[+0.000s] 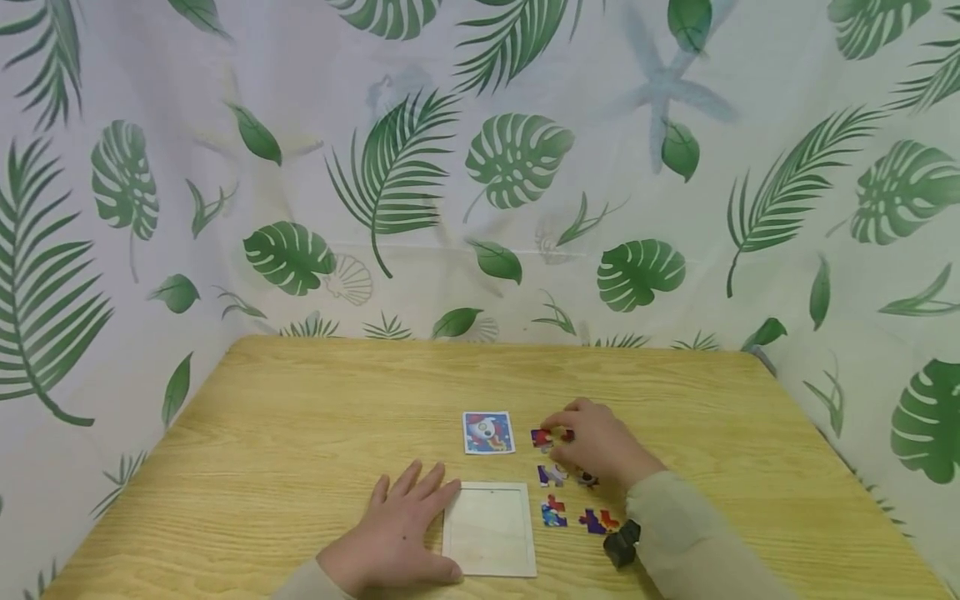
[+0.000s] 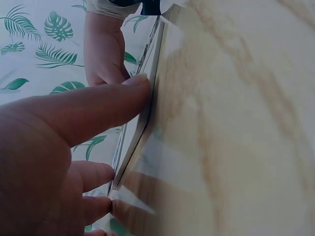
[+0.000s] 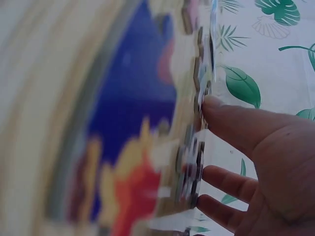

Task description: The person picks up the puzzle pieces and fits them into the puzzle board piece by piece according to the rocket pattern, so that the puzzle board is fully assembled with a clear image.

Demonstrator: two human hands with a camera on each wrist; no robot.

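In the head view, my left hand [image 1: 401,529] lies spread at the left side of a square wooden puzzle tray [image 1: 491,575], thumb and fingertips touching its edge. The left wrist view shows the thumb [image 2: 98,110] against the tray's rim. My right hand [image 1: 600,442] reaches over the jigsaw pieces, its thumb and index finger apart around a red and purple piece [image 1: 541,438] on the table. A piece beneath the hand is partly hidden. In the right wrist view the thumb [image 3: 236,123] is at the pieces' edges, and a blurred blue, yellow and red piece [image 3: 133,113] looms close.
Behind the tray lies a small square picture card [image 1: 488,432] with a white figure on blue. More pieces, such as a blue and red one [image 1: 553,512] and a purple and orange one [image 1: 597,522], lie right of the tray. A leaf-print curtain [image 1: 480,208] borders the wooden table [image 1: 337,400].
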